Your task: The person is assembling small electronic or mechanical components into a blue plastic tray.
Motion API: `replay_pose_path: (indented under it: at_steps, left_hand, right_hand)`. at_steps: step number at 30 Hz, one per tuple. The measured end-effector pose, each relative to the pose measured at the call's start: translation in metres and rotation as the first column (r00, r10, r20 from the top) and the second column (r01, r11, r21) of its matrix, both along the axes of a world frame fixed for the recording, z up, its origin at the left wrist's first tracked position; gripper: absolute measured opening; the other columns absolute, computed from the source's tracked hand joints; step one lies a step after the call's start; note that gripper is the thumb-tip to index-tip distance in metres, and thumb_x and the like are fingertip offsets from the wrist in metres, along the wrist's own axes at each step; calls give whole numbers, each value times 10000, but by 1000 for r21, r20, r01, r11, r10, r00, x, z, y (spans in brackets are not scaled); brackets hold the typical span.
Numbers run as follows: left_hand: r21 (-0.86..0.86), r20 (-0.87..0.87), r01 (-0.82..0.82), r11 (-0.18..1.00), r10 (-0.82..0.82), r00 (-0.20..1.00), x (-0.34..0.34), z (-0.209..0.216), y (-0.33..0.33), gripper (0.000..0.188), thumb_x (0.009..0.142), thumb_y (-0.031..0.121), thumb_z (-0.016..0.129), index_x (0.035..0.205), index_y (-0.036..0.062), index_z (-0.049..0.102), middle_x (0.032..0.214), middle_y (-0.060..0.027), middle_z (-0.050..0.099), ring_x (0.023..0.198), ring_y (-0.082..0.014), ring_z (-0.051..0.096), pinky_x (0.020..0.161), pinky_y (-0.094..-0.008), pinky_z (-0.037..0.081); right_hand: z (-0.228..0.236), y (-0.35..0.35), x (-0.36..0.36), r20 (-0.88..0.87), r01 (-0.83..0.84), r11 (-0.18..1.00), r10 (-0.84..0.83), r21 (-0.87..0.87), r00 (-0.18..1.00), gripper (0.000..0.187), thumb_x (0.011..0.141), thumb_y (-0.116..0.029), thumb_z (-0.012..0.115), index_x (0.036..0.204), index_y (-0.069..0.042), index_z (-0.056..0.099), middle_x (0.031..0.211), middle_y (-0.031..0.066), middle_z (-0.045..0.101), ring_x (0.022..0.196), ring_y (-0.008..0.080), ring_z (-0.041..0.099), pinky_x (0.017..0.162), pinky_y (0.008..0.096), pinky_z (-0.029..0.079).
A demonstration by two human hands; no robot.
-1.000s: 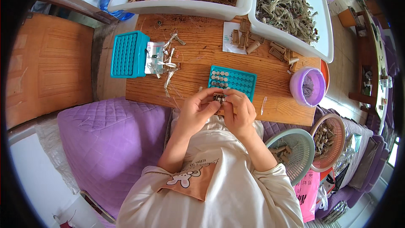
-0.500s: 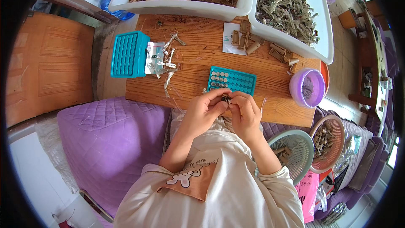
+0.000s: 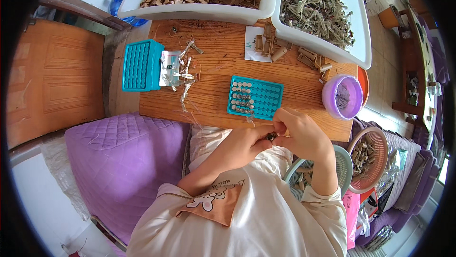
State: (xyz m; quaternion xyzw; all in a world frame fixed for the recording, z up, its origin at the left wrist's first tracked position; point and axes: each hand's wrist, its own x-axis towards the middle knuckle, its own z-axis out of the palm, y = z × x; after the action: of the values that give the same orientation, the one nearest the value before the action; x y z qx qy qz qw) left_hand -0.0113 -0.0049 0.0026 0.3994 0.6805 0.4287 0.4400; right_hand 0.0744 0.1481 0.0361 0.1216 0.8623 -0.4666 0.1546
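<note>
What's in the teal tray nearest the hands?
The teal tray has small, round silvery discs in its left-hand part; teal round slots show to the right. The slot bottoms beneath the discs and the tabletop under the tray are covered.

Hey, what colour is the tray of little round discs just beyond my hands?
The tray is teal, a blue-green, showing best in the head view.

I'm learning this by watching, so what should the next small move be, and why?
I'd probably turn the small dark part slightly into clearer view: the left hand seems to pinch it, the right hand crowds close beside it, and together they hide most of it. Its shape can't be made out here, so a better look seems sensible first.
</note>
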Motion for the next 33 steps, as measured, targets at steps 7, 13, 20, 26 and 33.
replay_pose_path:
  at_steps: [7, 13, 20, 26, 33]
  left_hand:
    - [228, 481, 2, 974, -114, 869, -4, -16, 0, 272, 789, 30, 535, 1056, -21, 515, 861, -92, 601, 699, -147, 588, 631, -261, 477]
    - [90, 793, -465, 881, 219, 569, -25, -19, 6, 258, 805, 71, 546, 1052, 18, 494, 933, -100, 562, 761, -176, 591, 680, -278, 495]
    - [79, 816, -573, 816, 278, 507, -24, -15, 12, 309, 837, 118, 527, 1124, 46, 441, 948, -106, 557, 812, -201, 598, 706, -305, 507]
    - [86, 896, -669, 738, 236, 375, -24, -16, 12, 317, 867, 156, 482, 1150, 27, 425, 1049, -144, 543, 893, -234, 589, 770, -333, 500]
    - [241, 777, -725, 645, 319, 543, -20, -13, 13, 362, 857, 163, 511, 1173, 4, 434, 1068, -152, 529, 974, -243, 548, 832, -321, 466]
  right_hand:
    - [-34, 45, -16, -256, -205, 948, 141, -245, 956, 285, 671, -120, 655, 894, -21, 509, 883, 117, 541, 794, 292, 544, 674, 355, 443]
    - [-95, 67, -30, -338, 504, 666, -375, 550, 863, 259, 719, -56, 567, 969, -16, 512, 988, 148, 542, 871, 321, 528, 722, 390, 453]
    - [-115, 65, -30, -379, 503, 522, -331, 689, 864, 199, 717, 28, 495, 912, -3, 515, 884, 154, 553, 815, 327, 521, 700, 405, 450]
    - [-97, 54, -23, -540, 615, 560, -320, 555, 779, 154, 738, 5, 515, 888, -28, 515, 784, 147, 546, 772, 314, 511, 665, 368, 434]
    - [-51, 24, -15, -206, 583, 617, -759, -528, 617, 211, 783, 74, 483, 979, -1, 494, 856, 58, 535, 751, 133, 525, 690, 250, 442]
